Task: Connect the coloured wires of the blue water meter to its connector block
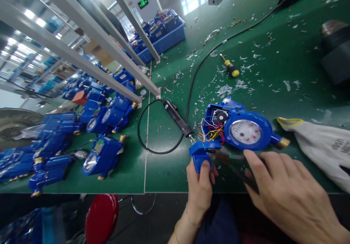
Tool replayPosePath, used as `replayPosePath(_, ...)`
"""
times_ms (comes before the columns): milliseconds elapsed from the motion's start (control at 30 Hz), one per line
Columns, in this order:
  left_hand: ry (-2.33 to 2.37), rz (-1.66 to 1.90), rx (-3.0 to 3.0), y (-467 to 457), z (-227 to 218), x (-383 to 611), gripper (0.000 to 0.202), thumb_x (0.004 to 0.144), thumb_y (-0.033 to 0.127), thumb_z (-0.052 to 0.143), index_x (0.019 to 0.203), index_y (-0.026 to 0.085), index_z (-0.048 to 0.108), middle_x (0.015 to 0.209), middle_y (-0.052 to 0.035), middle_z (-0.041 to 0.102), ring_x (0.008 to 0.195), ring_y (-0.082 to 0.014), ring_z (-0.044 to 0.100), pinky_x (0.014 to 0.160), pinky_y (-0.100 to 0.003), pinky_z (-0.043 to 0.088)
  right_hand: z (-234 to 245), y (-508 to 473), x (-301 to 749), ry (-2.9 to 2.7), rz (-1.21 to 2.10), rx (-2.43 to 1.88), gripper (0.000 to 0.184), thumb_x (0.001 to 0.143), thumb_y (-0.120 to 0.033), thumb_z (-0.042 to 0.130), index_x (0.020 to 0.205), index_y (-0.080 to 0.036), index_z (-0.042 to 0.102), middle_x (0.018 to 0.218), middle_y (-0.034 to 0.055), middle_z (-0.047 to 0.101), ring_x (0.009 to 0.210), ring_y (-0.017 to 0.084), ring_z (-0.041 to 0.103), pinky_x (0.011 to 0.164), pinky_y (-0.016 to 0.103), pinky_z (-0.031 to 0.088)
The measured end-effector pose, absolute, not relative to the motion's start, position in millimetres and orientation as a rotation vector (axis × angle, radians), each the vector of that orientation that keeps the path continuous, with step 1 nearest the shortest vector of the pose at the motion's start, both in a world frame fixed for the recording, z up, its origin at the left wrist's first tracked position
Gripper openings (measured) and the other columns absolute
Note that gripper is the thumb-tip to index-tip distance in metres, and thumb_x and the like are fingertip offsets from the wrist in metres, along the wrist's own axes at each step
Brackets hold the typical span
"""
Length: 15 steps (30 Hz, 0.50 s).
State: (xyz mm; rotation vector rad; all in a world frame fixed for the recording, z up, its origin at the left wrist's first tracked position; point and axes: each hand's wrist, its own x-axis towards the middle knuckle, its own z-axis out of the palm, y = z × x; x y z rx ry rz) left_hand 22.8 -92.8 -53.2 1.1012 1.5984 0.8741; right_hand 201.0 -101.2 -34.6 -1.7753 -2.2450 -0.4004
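My left hand (pixel 200 185) is closed around a blue plastic cover (pixel 201 151), held up at the table's front edge. Wires run from near this cover into an opened blue water meter (pixel 244 131), which lies dial up with its wiring bay exposed. Between thumb and fingers, my right hand (pixel 290 185) grips a thin, dark-handled tool (pixel 243 174). Its tip reaches the cover's right side, but blur hides what kind of tool it is. An electric screwdriver (pixel 177 118) lies left of the meter, its bit close to the cover.
A yellow-and-black screwdriver (pixel 231 68) lies among plastic shavings. To the right is a white glove (pixel 317 142). Several blue meters (pixel 101 156) crowd the left side, beyond white posts (pixel 123 60). A blue crate (pixel 169 38) of parts stands behind. A black cable (pixel 197 71) crosses the table.
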Motion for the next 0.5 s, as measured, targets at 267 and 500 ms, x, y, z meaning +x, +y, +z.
replayPosePath(267,1.734,0.800,0.866,-100.8,-43.6,26.1,0.037,0.086,0.048,0.047,0.077,0.013,0.053,0.068,-0.0048,0.056,0.054,-0.0108,0.048,0.053,-0.024,0.040,-30.0,-92.5,199.9,-2.280,-0.557,-1.773,0.081,0.077,-0.038,0.061,0.149,-0.024,0.027,0.101,0.0069,0.053,0.089,0.015,0.045,0.081,0.030,0.035)
replayPosePath(500,1.736,0.806,0.938,-106.6,-48.9,19.4,0.033,0.087,0.045,0.050,0.084,0.013,0.058,0.073,-0.0066,0.059,0.060,-0.0128,0.052,0.055,-0.025,0.041,-23.2,-87.1,205.1,-2.318,-0.487,-1.714,0.085,0.075,-0.032,0.060,0.152,-0.026,0.024,0.092,0.0070,0.050,0.083,0.014,0.043,0.077,0.029,0.035)
